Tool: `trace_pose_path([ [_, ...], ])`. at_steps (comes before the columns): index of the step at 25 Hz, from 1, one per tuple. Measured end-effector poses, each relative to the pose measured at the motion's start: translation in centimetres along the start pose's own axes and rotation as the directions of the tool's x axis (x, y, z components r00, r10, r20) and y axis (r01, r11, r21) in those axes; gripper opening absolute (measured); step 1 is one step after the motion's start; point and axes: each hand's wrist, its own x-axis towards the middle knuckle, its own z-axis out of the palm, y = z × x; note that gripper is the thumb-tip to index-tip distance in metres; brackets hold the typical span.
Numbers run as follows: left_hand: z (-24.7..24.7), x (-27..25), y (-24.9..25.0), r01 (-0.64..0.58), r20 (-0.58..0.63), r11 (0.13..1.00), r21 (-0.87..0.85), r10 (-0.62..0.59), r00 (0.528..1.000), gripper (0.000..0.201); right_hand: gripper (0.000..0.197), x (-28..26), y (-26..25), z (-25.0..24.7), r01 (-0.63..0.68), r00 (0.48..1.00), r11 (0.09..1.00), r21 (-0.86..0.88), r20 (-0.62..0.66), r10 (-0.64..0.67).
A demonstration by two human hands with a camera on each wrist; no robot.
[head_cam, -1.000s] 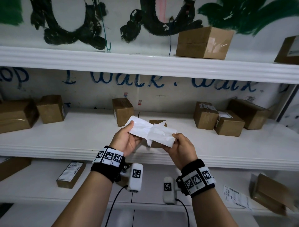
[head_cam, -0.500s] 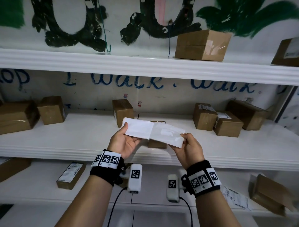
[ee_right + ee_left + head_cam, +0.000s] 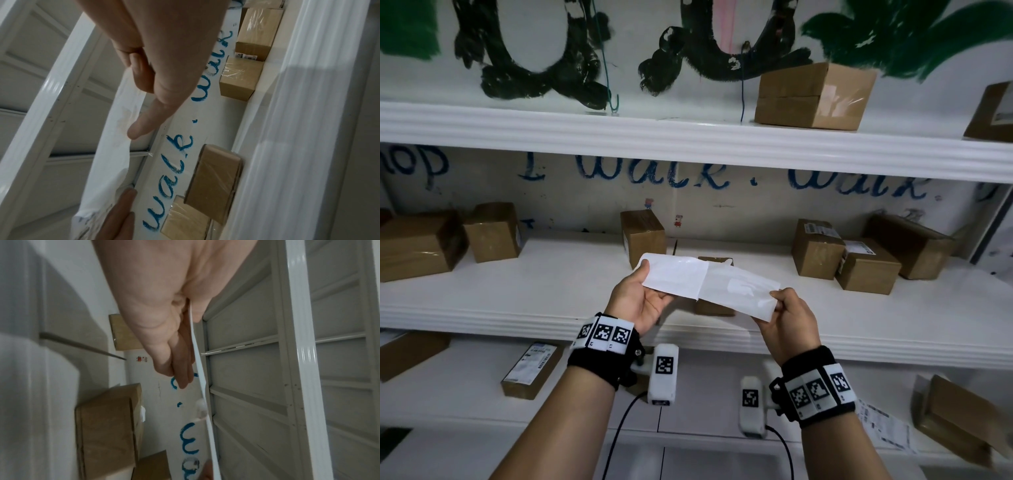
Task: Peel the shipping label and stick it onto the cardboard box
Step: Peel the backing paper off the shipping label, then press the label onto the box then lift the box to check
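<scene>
Both forearms reach forward and up at chest height in front of a white shelving unit, with the shipping label (image 3: 707, 286) stretched flat between the two hands. The left hand (image 3: 637, 303) is turned palm up, its thumb pressed on the top of the label's left end and its fingers (image 3: 180, 368) lying straight along the underside, so the sheet is pinched between them. The right hand (image 3: 789, 317) shows its back to the head camera and grasps the label's right end between thumb and curled fingers, while the wrist view shows the index finger (image 3: 148, 120) stretched out along the paper. The label runs slightly downhill from left to right; its left half looks matte white and its right half glossier, with a crease or seam between them. It hangs in the air above the front of the middle shelf (image 3: 524, 291) and touches no box. Directly behind it, partly hidden by the paper, a small cardboard box (image 3: 714, 306) lies on that shelf. A taller box (image 3: 642, 233) stands further back, just left of the label. Two labelled boxes (image 3: 840, 255) sit side by side to the right, and two more boxes (image 3: 448, 236) sit at the far left. A taped box (image 3: 813, 96) rests on the top shelf (image 3: 585, 132), and a flat labelled parcel (image 3: 530, 370) lies on the lower shelf. The wall behind carries blue painted lettering.
</scene>
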Motion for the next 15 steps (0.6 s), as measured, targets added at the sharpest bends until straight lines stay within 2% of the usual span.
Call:
trace_pose_path([
  [2, 0.4, 0.8, 0.5, -0.012, 0.002, 0.999, 0.031, 0.012, 1.000, 0.043, 0.018, 1.2, -0.2, -0.2, 0.052, 0.997, 0.998, 0.025, -0.053, -0.051],
  [5, 0.7, 1.6, 0.6, 0.012, 0.007, 0.998, 0.061, -0.013, 1.000, 0.043, 0.025, 2.5, -1.1, -0.6, -0.079, 0.995, 0.995, 0.066, 0.070, 0.074],
  [7, 0.4, 1.9, 0.8, -0.007, -0.017, 0.999, 0.038, 0.008, 1.000, 0.035, 0.013, 2.4, -2.0, -1.5, -0.008, 0.997, 0.983, 0.186, 0.083, -0.008],
  [8, -0.1, 2.2, 1.2, -0.035, -0.045, 0.999, 0.003, 0.035, 0.998, 0.031, 0.002, 1.9, -2.5, -2.0, 0.125, 0.991, 0.982, 0.140, 0.033, -0.131],
  [10, -0.6, 2.6, 2.6, -0.086, -0.103, 0.996, -0.013, 0.084, 0.991, 0.025, 0.016, 1.7, -4.6, -2.9, 0.054, 0.999, 0.977, 0.207, -0.004, -0.054],
  [12, -0.6, 2.9, 3.3, -0.090, -0.124, 0.994, 0.059, 0.096, 0.988, 0.026, 0.020, 2.1, -6.2, -3.3, 0.004, 0.999, 0.999, 0.037, -0.046, -0.003],
  [13, -0.3, 3.0, 3.0, -0.078, -0.117, 0.993, 0.093, 0.089, 0.989, 0.030, 0.026, 2.9, -6.4, -3.9, -0.018, 0.995, 0.998, -0.059, -0.097, 0.013],
  [15, 0.7, 3.3, 2.0, -0.072, -0.103, 0.990, 0.125, 0.085, 0.991, 0.038, 0.033, 4.1, -6.3, -4.2, -0.074, 0.976, 0.987, -0.145, -0.213, 0.042],
])
